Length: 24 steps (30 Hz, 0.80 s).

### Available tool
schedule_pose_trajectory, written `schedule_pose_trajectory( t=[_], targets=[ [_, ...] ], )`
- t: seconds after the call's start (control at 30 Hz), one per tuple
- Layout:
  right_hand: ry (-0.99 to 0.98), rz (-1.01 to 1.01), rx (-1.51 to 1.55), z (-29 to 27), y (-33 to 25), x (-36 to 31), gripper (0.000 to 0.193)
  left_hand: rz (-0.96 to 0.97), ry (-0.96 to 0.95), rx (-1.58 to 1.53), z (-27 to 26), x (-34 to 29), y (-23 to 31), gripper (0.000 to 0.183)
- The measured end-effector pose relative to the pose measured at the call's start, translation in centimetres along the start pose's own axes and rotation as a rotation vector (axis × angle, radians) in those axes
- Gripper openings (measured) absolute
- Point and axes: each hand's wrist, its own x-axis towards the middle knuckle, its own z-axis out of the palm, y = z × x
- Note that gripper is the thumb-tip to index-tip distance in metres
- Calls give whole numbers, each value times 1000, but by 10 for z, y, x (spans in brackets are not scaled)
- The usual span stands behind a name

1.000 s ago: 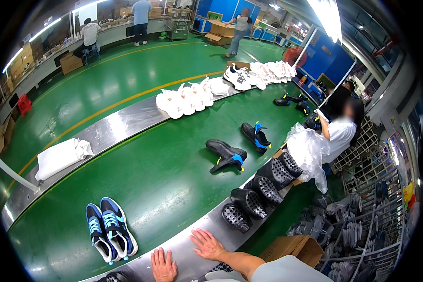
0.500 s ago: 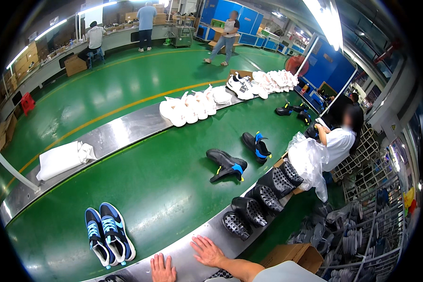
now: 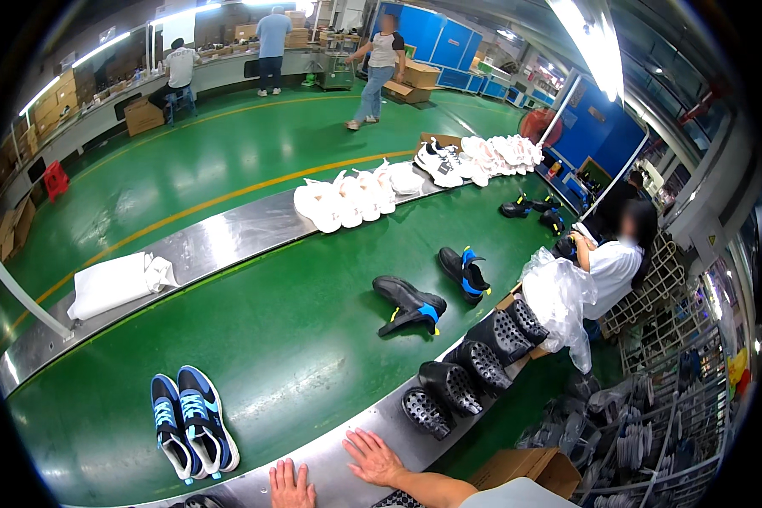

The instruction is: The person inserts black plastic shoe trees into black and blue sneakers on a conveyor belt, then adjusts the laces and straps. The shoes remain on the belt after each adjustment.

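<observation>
"Head view: what is held?"
"Nothing: left hand point(image 3: 292, 486) and right hand point(image 3: 374, 459) are rested flat, fingers spread, on the near belt rim point(image 3: 330, 466), seemingly in waiting."
"Blue shoes point(image 3: 201, 419)?"
"Placed leftward, inside it; for lifting, a grasp would be needed."

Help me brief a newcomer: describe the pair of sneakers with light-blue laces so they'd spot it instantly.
Find the green surface between two metal ledges. On it, ahead and left of the left hand resting on the near ledge, the sneakers stand side by side. Light-blue laces set them apart from the black shoes with yellow tabs farther along.
</observation>
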Motion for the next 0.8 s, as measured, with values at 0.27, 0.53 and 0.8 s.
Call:
schedule_pose_trajectory(
  t=[0.27,0.53,0.8],
  targets=[
    [-3,5,10,5,0,-1,69,1,-1,-10,-3,0,0,57],
    [28,5,24,5,0,-1,69,65,139,18,13,1,-4,56],
    [-2,4,23,2,1,1,68,57,126,65,11,2,-4,55]
  ],
)
